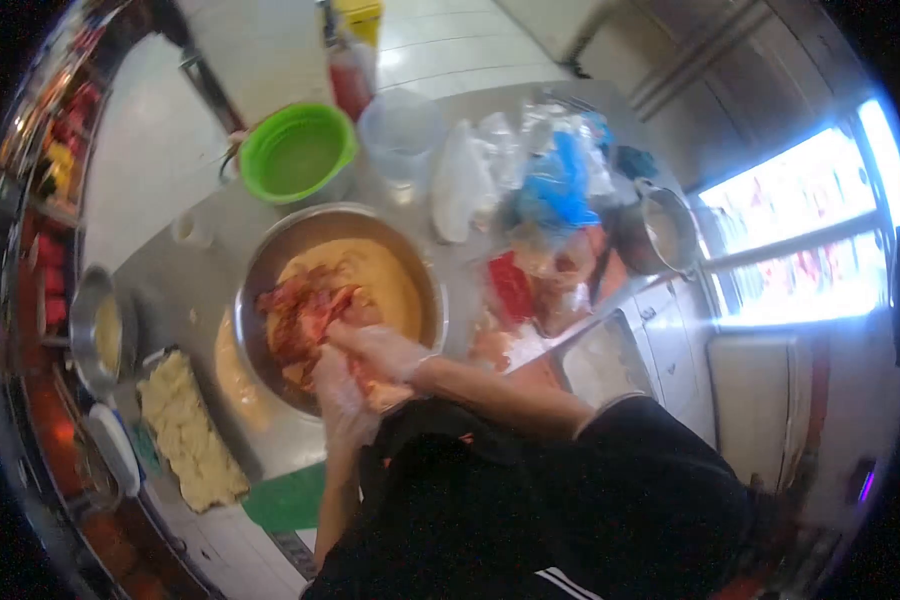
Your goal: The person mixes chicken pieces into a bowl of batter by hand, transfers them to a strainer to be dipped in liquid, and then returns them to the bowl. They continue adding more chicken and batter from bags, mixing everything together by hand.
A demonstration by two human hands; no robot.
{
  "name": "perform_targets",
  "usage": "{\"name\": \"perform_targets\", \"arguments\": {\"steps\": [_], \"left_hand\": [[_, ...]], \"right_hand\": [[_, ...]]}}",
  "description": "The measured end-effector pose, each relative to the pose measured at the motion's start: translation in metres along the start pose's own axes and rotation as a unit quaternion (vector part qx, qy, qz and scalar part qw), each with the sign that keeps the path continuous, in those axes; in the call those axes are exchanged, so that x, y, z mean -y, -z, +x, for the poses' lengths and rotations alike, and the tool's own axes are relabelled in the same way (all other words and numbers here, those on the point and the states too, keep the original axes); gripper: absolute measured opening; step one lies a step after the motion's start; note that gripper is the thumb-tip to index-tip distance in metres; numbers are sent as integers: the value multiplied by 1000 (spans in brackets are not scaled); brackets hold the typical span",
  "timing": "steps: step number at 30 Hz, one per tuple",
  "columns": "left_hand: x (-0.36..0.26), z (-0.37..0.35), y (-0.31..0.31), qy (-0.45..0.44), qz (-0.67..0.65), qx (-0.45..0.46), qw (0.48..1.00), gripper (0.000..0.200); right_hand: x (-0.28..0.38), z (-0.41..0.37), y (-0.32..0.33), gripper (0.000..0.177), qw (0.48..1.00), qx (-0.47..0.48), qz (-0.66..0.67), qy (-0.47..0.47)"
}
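Note:
A wide metal bowl (438, 300) stands on the steel table, holding a thick orange-yellow sauce (395, 270). Red pieces of raw meat (315, 305) are heaped in its left and middle part, partly coated. Both hands wear clear plastic gloves. My right hand (385, 350) reaches over the bowl's near side, its fingers closed on the meat. Beside it, at the near rim, my left hand (340, 395) also grips meat. Some fingertips are hidden among the pieces, and the picture is slightly blurred.
Behind the bowl stand a green basin (300, 150) and a clear plastic bucket (402, 140). Plastic bags (560, 180) and a metal pot (660, 230) are on the right. A tray of pale pieces (185, 430) and a green board (285, 498) lie at the left.

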State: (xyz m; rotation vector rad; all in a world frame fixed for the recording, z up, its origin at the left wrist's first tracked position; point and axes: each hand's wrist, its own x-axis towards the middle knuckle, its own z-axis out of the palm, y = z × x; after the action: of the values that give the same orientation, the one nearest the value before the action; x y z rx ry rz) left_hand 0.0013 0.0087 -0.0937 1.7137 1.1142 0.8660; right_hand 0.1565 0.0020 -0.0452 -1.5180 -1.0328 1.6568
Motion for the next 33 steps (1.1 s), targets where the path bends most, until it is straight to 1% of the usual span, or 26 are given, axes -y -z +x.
{"name": "perform_targets", "arguments": {"steps": [1,2,3,4,5,6,7,8,9,10,11,12,13,14,15,16,17,18,20,21,23,25,28,31,33], "left_hand": [[14,1,10,5,33,10,999,22],[27,1,20,9,66,21,998,24],[22,7,28,12,139,29,990,26],[15,13,30,-44,225,-23,973,30],[-21,24,38,-95,309,-76,943,33],[-62,35,45,-100,279,-99,950,37],[-85,43,50,-92,248,-113,958,42],[-107,50,55,-85,217,-128,964,46],[-118,53,60,-63,186,-136,971,50],[-126,55,65,-41,154,-146,976,54],[-132,57,69,-20,122,-158,980,59],[-136,57,72,0,90,-168,982,63],[-136,56,70,19,78,-165,983,64],[-137,55,68,39,67,-163,984,65],[-135,52,58,59,72,-152,984,63],[-142,51,48,38,56,-138,988,60],[-150,49,37,18,38,-124,991,57],[-153,48,34,25,51,-91,994,52],[-153,39,33,49,83,-17,995,43],[-131,31,23,23,100,-52,993,37],[-120,16,13,38,98,-59,993,37],[-120,10,1,99,80,-101,987,40],[-149,11,5,129,52,-74,988,45],[-131,3,2,140,-1,-132,981,44],[-126,2,3,128,47,-126,983,43]], "right_hand": [[-9,8,-4,71,999,-31,-11,14],[-2,4,5,73,997,-28,-76,17],[18,-1,16,76,989,-22,-142,21],[40,-7,26,79,978,-12,-207,24],[64,-28,36,73,966,-112,-231,39],[72,-42,54,64,935,-207,-285,35],[75,-56,78,56,892,-298,-338,31],[70,-80,106,39,904,-349,-241,46],[55,-99,148,30,872,-383,-303,8],[38,-118,186,29,842,-414,-346,-28],[12,-134,226,28,804,-426,-405,-91],[-16,-143,263,28,769,-404,-469,-162],[-43,-140,289,27,752,-338,-524,-213],[-68,-131,304,24,749,-250,-576,-211],[-112,-113,334,24,737,-162,-623,-206],[-135,-104,352,26,716,-72,-665,-200],[-136,-109,344,27,730,-124,-639,-207],[-136,-112,329,28,741,-176,-613,-209],[-149,-102,327,29,751,-212,-584,-226],[-173,-90,339,29,750,-199,-582,-243],[-201,-81,354,35,749,-166,-584,-266],[-205,-78,364,57,747,-129,-595,-268],[-204,-87,371,51,781,-180,-568,-187],[-187,-92,369,48,789,-146,-572,-170],[-173,-98,365,46,785,-114,-583,-173]]}}
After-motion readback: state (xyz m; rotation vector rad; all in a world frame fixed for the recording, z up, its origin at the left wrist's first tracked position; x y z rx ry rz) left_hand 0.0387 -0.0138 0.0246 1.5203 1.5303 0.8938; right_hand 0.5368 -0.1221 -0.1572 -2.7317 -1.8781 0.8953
